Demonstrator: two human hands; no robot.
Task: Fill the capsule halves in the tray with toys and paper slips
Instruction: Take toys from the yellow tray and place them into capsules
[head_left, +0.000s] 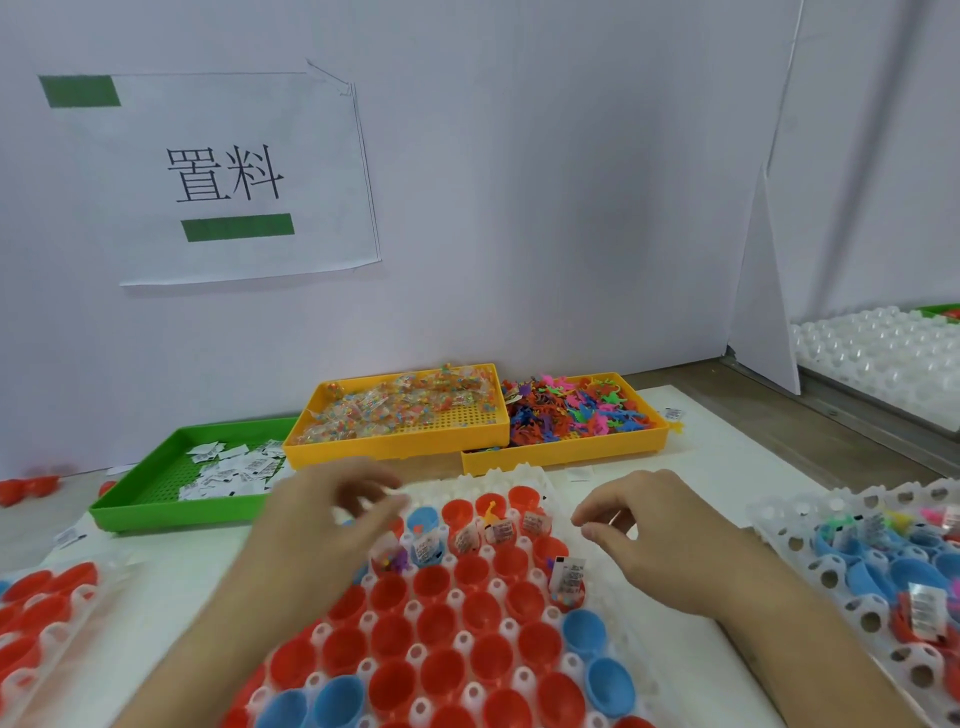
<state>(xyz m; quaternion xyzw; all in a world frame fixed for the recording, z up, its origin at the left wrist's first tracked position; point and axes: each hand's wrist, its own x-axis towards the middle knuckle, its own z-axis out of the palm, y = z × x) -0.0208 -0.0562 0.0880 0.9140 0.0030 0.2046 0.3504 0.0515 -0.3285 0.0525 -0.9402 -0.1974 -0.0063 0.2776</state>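
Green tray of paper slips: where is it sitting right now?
In the head view the green tray sits at the left rear, against the wall, just left of the yellow tray of bagged toys and beyond the left hand.

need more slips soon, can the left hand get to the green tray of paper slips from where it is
Probably yes: the left hand hovers over the capsule tray, the green tray lies just beside it, open-topped, with nothing between.

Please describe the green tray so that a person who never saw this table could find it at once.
Start at the white wall sign with two large black characters. Directly below it, on the table's back left, sits the green tray, left of two yellow trays. It alone is green, and it holds white paper slips rather than colourful toys.
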